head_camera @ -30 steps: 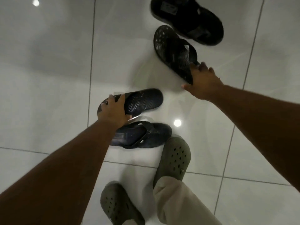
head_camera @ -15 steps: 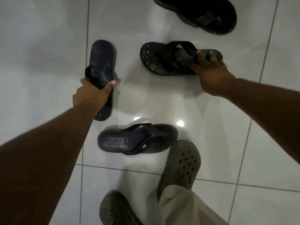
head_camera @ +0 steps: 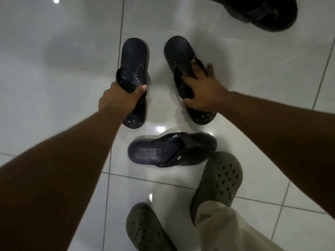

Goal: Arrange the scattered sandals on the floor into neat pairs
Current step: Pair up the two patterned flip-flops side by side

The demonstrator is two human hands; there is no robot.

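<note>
Two sandals side by side on floor (head_camera: 54,87): left sandal (head_camera: 134,58), right sandal (head_camera: 179,53). Third sandal (head_camera: 163,151) crosswise nearer, fourth sandal (head_camera: 262,13) far right.

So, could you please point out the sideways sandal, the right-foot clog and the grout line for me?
Sideways sandal (head_camera: 147,152): head view, on its heel logo.
Right-foot clog (head_camera: 223,175): head view, on its perforated toe.
Grout line (head_camera: 121,24): head view, above the left-held sandal.

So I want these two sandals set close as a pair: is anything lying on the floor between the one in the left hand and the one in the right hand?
Nothing visible. Only bare tile separates the left-hand sandal from the right-hand sandal. The navy flip-flop lies crosswise nearer the person, below the gap rather than in it. Left hand and right hand each grip their sandal.
</note>
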